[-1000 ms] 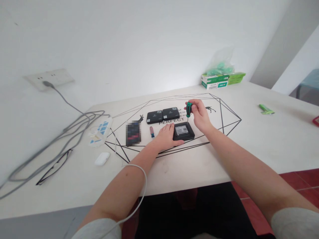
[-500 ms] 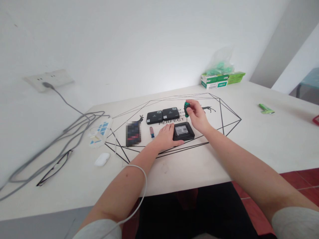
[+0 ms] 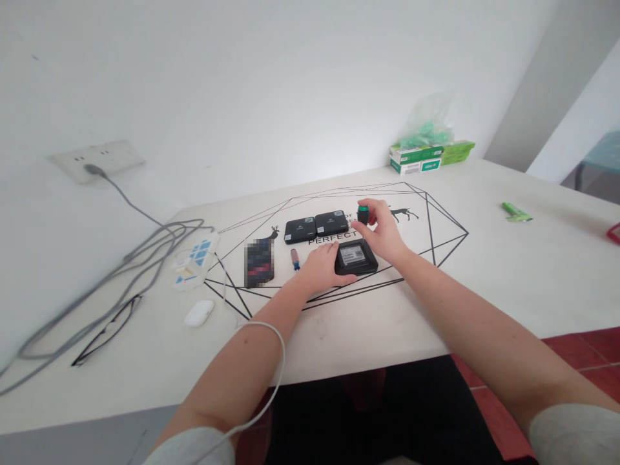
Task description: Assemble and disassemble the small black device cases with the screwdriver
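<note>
A black set-top box (image 3: 372,261) lies upside down on the table, its white label (image 3: 352,254) facing up. My left hand (image 3: 320,266) grips its left side, thumb along the near edge and fingers over the far corner. In my right hand (image 3: 382,231) is a green and black screwdriver (image 3: 363,214), held upright by the handle above the box's far right corner. My fingers partly cover it, and whether its tip sits in a screw hole cannot be made out. Another screwdriver (image 3: 295,259), with a clear handle, lies left of my left hand.
Two black boxes (image 3: 300,230) sit side by side behind. A pixelated dark item (image 3: 259,263), a white earphone case (image 3: 199,313), a power strip (image 3: 202,253), glasses (image 3: 107,330) and grey cables are at left. Green boxes (image 3: 416,155) stand by the wall; a green packet (image 3: 516,212) lies right.
The fingers of my right hand have shifted around the screwdriver handle, with the thumb now lower and farther left. My left hand and the box stay in place.
</note>
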### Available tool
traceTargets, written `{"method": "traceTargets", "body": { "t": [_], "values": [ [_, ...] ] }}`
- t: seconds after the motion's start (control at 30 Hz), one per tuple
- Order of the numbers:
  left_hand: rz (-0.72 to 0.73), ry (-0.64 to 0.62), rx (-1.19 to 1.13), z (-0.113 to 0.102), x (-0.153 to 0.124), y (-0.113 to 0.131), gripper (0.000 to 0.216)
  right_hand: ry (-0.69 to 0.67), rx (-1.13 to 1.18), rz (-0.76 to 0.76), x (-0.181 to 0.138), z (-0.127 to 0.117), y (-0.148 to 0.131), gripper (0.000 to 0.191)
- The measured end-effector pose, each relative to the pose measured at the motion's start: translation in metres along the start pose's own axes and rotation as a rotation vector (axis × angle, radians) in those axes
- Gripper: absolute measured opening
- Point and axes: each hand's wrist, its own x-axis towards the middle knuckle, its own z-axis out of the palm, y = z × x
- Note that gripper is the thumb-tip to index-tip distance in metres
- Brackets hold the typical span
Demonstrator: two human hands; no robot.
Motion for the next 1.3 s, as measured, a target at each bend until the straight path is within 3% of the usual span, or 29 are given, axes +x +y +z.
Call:
{"method": "traceTargets", "body": {
  "t": [0.2,0.33,0.5,0.77,1.3],
  "values": [
    [0.015,-0.013,-0.001,0.002,-0.001,0.005,0.110,-0.058,0.101,0.061,0.001,-0.001,-0.003,0.038],
    [0.031,-0.037,0.004,0.000,-0.006,0.017,0.114,-0.006,0.042,0.019,0.001,-0.003,-0.014,0.034],
    [0.102,-0.047,0.008,-0.002,-0.013,0.033,0.109,0.049,0.058,0.003,0.000,-0.005,-0.032,0.035],
    [0.309,-0.092,-0.045,-0.010,-0.012,0.031,0.105,-0.032,0.125,0.038,-0.004,0.000,-0.032,0.039],
    [0.286,-0.072,-0.110,-0.007,-0.013,0.029,0.096,-0.058,0.067,-0.068,-0.011,0.000,-0.040,0.030]
  ]
}}
